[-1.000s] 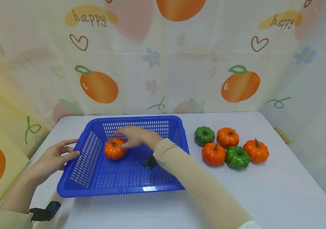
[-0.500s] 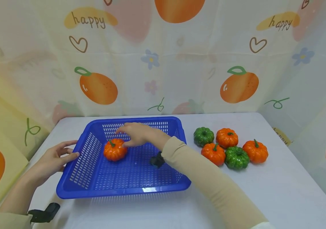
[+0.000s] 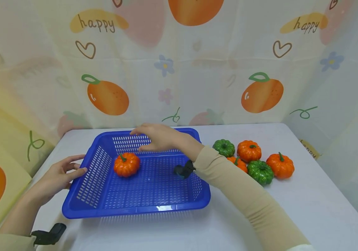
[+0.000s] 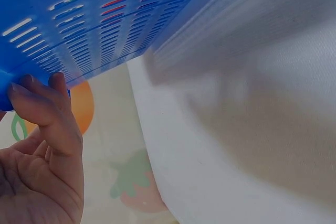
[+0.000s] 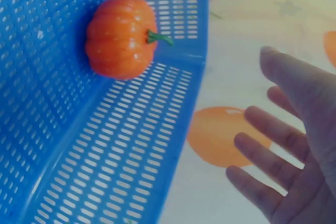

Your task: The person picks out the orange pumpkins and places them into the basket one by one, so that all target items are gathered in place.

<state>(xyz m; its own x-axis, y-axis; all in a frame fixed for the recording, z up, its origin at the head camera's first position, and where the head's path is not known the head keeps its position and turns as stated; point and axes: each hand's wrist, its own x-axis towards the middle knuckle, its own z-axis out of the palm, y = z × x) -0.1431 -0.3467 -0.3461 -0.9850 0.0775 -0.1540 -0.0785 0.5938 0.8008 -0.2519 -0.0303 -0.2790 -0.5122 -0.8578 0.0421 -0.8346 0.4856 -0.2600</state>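
Observation:
A blue plastic basket (image 3: 119, 211) with slotted walls stands on the white table, one small orange pumpkin (image 3: 127, 165) with a green stem lying inside it. At the basket's left rim is my left hand (image 3: 56, 176), gripping the edge with thumb and fingers; the left wrist view shows the fingertips (image 4: 31, 90) at the lip. Over the back of the basket hovers my right hand (image 3: 164, 136), its fingers loosely spread and holding nothing. From the right wrist, the orange pumpkin (image 5: 121, 40) appears in the basket corner, well apart from the right hand (image 5: 299, 140).
Right of the basket, several more small pumpkins sit grouped: a green one (image 3: 224, 148) at the back, another green one (image 3: 260, 172) in front, and orange ones (image 3: 281, 165) around them. My right sleeve partly covers the group. A printed curtain (image 3: 194, 94) hangs behind the table.
My right hand has moved up and right, away from the orange pumpkin in the basket, which stays in place. The left hand keeps its grip on the rim.

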